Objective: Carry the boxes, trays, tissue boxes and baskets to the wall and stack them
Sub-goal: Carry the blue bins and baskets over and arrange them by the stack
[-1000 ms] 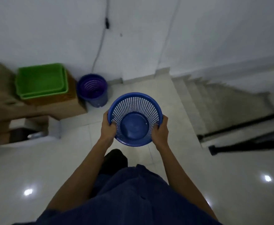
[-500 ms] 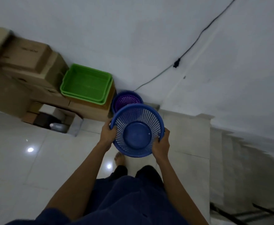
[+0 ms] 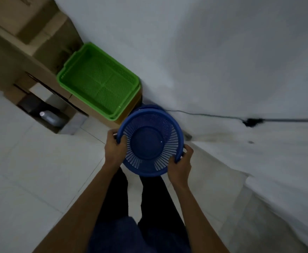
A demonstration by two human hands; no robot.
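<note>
I hold a round blue mesh basket [image 3: 150, 141] upright by its rim, my left hand [image 3: 115, 147] on the left side and my right hand [image 3: 179, 166] on the right. It hangs right over a second basket [image 3: 149, 106] that stands on the floor at the wall; only a sliver of that one's far rim shows. Just to the left, nested green trays [image 3: 98, 81] rest on a cardboard box [image 3: 87, 108]. More cardboard boxes [image 3: 21, 30] are stacked further left against the wall.
The white wall [image 3: 222, 52] is right ahead, with a dark cable and plug [image 3: 252, 122] running along it. An open box [image 3: 58, 115] holding a plastic bottle lies on the tiled floor at left. My legs stand below the basket.
I have walked closer to the wall and the view has tilted. The blue basket has moved forward and now covers the basket on the floor, which was visible beyond it before.
</note>
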